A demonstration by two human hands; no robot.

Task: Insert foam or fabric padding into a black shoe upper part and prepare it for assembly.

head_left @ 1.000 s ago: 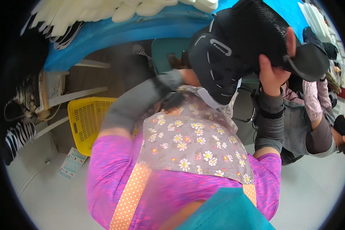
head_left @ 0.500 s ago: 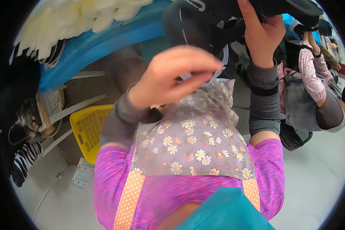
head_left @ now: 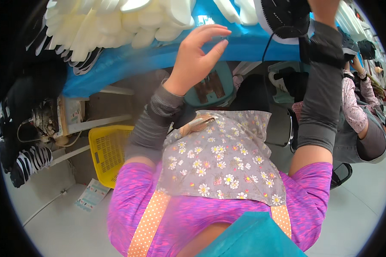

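Observation:
My left hand (head_left: 198,58) is raised in front of the blue-covered table edge. Its fingers are curved and apart from the thumb, and it holds nothing. Of my right hand (head_left: 324,12), only the part by the wrist shows at the upper right; its fingers are cut off by the picture's edge. Just left of it is a black knit shoe (head_left: 286,18) with a white sole edge, partly out of view. A thin dark cord hangs beside the shoe. Whether my right hand touches the shoe cannot be seen.
Cream, long rounded pieces (head_left: 111,25) are piled on the blue table cover (head_left: 128,59). A teal stool (head_left: 229,81) stands under the table. At lower left is a yellow basket (head_left: 109,150). A co-worker's patterned sleeve (head_left: 353,96) shows at the right.
My right hand has moved up and away, largely out of the picture; the black shoe it held is no longer seen in its grip. My left hand has moved upward and its fingers have spread.

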